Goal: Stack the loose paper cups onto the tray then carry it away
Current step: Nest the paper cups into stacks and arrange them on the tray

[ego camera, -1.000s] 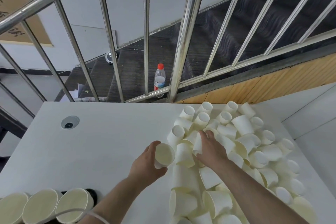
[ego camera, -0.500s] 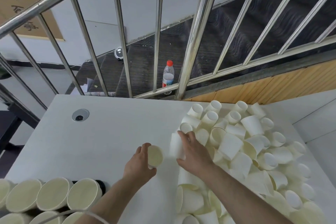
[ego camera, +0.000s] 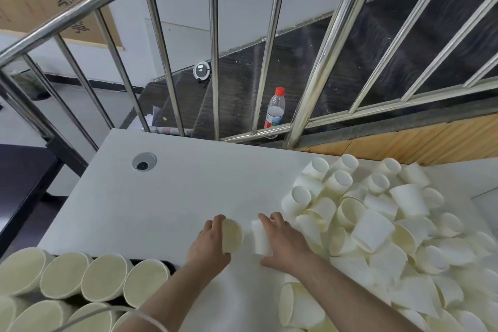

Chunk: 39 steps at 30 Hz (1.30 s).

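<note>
Big white worktop [ego camera: 167,197] up against a steel stair railing [ego camera: 320,83], so there's plenty of bare surface to work on in the middle. The whole right side is buried under a heap of loose paper cups [ego camera: 390,224], lying every which way, some mouth-up, most on their sides. Bottom left you can see rows of already nested cup stacks [ego camera: 105,280] lying on their sides with the open ends facing the camera, on what looks like a dark tray [ego camera: 172,268], though only a sliver of its edge shows.

Now the actual step: the left hand [ego camera: 207,248] is wrapped around a cup [ego camera: 232,234] with its mouth turned toward the right, and the right hand [ego camera: 285,245] is gripping a second cup [ego camera: 260,237] it's brought out from the pile's edge. The two cups are just beside each other, not yet touching as far as I can tell.

My take on doing it well: line the axes up first, base of the right cup pointed straight into the open mouth of the left one, then slide it in. Hold light, since thin paper like this probably ovals if you squeeze, and then it'd jam on the rim. Don't ram it home either, or they'll likely wedge. Build a decent stack in the left hand before going over to the tray, saves trips.
</note>
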{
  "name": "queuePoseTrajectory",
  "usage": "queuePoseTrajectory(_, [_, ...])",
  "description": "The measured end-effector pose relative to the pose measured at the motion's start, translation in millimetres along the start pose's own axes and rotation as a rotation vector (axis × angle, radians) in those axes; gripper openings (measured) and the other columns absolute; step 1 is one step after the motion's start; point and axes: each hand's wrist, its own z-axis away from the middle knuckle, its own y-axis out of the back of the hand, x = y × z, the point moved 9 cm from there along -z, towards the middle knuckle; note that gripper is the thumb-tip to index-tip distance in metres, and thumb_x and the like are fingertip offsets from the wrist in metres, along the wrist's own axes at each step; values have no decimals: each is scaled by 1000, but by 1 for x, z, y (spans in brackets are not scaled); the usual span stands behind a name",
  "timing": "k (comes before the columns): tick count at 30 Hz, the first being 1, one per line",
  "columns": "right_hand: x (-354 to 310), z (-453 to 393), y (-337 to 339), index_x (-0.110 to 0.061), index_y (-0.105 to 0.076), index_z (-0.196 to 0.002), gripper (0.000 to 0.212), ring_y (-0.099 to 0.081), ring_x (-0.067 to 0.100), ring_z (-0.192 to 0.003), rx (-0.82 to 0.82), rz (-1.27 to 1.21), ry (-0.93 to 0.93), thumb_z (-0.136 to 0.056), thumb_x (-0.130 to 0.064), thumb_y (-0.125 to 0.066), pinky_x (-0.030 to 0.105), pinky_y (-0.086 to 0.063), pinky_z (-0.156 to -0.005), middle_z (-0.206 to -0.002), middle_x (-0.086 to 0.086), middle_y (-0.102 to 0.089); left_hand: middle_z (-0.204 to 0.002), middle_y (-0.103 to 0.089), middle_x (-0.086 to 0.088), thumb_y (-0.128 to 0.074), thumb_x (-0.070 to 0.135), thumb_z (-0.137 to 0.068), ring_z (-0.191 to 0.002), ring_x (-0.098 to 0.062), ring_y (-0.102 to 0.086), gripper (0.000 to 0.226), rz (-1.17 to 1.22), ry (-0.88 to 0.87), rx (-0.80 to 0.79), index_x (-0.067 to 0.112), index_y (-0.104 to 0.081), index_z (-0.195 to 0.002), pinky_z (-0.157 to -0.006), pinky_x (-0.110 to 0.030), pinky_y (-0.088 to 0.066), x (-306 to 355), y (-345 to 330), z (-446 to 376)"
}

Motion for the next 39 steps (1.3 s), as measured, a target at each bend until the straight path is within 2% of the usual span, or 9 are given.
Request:
queuePoseTrajectory(3, [5, 0, 9, -25, -15, -149, 89, -40, 29, -128, 27, -57, -30, -79, -53, -62, 37, -44, -97, -149, 5, -17, -126, -42, 3, -60, 17, -76, -111, -22, -51, 68, -15, -12, -6, 26, -27, -135, -74, -29, -47, 2, 0, -1])
queuePoseTrajectory(8, [14, -12, 20, -21, -31, -144, 63, -44, 27, -127, 119, -247, -167, -91, -50, -47, 36, -43, -98, -149, 2, -26, -129, -41, 3, -61, 17, -78, -114, -21, -50, 69, -37, 18, -8, 27, -26, -137, -75, -29, -46, -5, 4, -1])
queuePoseTrajectory(13, [19, -25, 0, -21, -41, -138, 64, -53, 24, -120, 43, -447, -299, -86, -53, -58, 33, -44, -97, -138, 3, -38, -129, -40, 4, -60, 17, -78, -114, -20, -50, 70, -42, 30, -5, 29, -24, -137, -77, -30, -47, -9, 7, 4])
queuePoseTrajectory(20, [22, -19, 5, -25, -37, -143, 70, -42, 15, -130, 99, -761, -262, -79, -29, -67, 22, -35, -93, -143, -2, -39, -129, -40, 4, -60, 17, -78, -114, -20, -51, 71, -32, 23, 0, 29, -24, -138, -77, -31, -47, -6, 7, 6])
queuePoseTrajectory(23, [17, -11, 17, -27, -30, -146, 76, -39, 13, -129, 146, -622, -133, -80, -26, -66, 19, -36, -95, -140, -5, -31, -130, -40, 3, -60, 16, -77, -114, -21, -51, 72, -28, 14, 1, 28, -24, -138, -79, -32, -48, -3, 6, 6])
queuePoseTrajectory(27, [5, -4, 6, -28, -26, -149, 79, -41, 16, -124, 90, -354, -13, -80, -27, -65, 20, -40, -95, -135, -2, -28, -131, -39, 2, -60, 17, -78, -115, -21, -50, 73, -39, -7, -11, 28, -23, -139, -79, -32, -48, 2, 4, 8])
queuePoseTrajectory(32, [-3, 3, 2, -30, -20, -149, 83, -31, 19, -134, 67, -250, 18, -80, -36, -66, 31, -45, -98, -145, 0, -20, -134, -35, 3, -64, 22, -77, -120, -19, -45, 81, -68, -57, -17, 29, -17, -143, -82, -31, -49, 6, 5, 11])
queuePoseTrajectory(36, [-10, 9, 11, -29, -27, -148, 73, -31, 18, -134, 108, -189, 25, -83, -27, -58, 30, -45, -96, -144, -2, -25, -140, -28, 5, -67, 32, -76, -127, -18, -36, 87, -99, -116, -16, 31, -14, -146, -86, -30, -49, 13, 7, 13])
queuePoseTrajectory(39, [-11, 16, 17, -29, -31, -147, 70, -33, 18, -132, 144, -195, 11, -82, -25, -58, 30, -46, -94, -141, -2, -30, -139, -30, 6, -64, 32, -79, -127, -17, -36, 79, -114, -164, -2, 30, -20, -144, -86, -28, -48, 21, 8, 16])
